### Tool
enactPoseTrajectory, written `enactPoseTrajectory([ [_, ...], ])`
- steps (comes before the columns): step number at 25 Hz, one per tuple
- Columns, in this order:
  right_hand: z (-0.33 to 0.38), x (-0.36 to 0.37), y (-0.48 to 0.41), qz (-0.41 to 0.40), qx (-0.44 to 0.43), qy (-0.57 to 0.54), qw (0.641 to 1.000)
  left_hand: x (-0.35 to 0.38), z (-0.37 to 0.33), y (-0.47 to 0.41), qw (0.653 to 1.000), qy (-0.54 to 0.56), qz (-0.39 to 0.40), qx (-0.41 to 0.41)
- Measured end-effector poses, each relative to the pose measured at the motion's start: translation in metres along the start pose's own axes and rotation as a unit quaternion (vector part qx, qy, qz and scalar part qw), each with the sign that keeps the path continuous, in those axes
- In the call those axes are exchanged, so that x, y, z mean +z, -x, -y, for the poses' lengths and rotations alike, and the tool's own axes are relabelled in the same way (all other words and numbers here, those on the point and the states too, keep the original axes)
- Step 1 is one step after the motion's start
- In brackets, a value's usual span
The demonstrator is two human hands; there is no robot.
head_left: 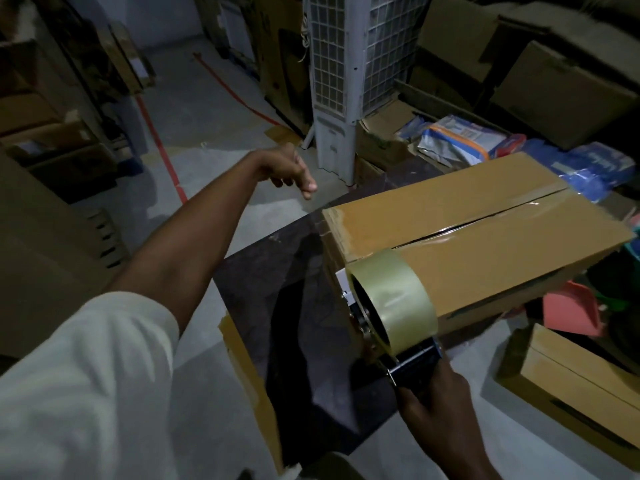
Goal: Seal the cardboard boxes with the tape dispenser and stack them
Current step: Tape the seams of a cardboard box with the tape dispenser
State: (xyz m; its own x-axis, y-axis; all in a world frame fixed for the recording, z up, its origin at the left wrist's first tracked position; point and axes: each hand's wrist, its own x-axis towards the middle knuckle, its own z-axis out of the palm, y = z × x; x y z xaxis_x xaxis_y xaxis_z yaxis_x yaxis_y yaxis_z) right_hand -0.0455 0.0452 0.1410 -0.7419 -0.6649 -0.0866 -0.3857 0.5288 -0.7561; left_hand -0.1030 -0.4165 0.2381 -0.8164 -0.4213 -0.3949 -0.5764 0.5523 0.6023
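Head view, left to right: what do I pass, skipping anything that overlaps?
In order: white sleeve → left hand → tape dispenser → pink plastic piece.

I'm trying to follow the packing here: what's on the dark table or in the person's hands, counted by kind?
cardboard box, on the table: 1
tape dispenser, held in the right hand: 1
tape roll, on the dispenser: 1
The left hand holds nothing.
Total: 3
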Motion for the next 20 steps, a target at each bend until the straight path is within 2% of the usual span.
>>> enactPoseTrajectory([
  [13, 0.005, 0.025, -0.029, 0.001, 0.066, 0.015, 0.998, 0.047, 0.043, -0.081, 1.000, 0.024, -0.013, 0.013],
  [18, 0.007, 0.025, -0.035, -0.010, 0.056, 0.002, 0.998, 0.082, 0.064, -0.076, 0.994, 0.095, -0.004, -0.045],
  [19, 0.007, 0.024, -0.035, -0.011, 0.057, -0.002, 0.998, 0.085, 0.066, -0.074, 0.997, 0.057, -0.005, -0.060],
  [20, 0.006, 0.023, -0.035, -0.010, 0.059, -0.006, 0.998, 0.086, 0.068, -0.072, 0.996, -0.026, -0.037, -0.076],
])
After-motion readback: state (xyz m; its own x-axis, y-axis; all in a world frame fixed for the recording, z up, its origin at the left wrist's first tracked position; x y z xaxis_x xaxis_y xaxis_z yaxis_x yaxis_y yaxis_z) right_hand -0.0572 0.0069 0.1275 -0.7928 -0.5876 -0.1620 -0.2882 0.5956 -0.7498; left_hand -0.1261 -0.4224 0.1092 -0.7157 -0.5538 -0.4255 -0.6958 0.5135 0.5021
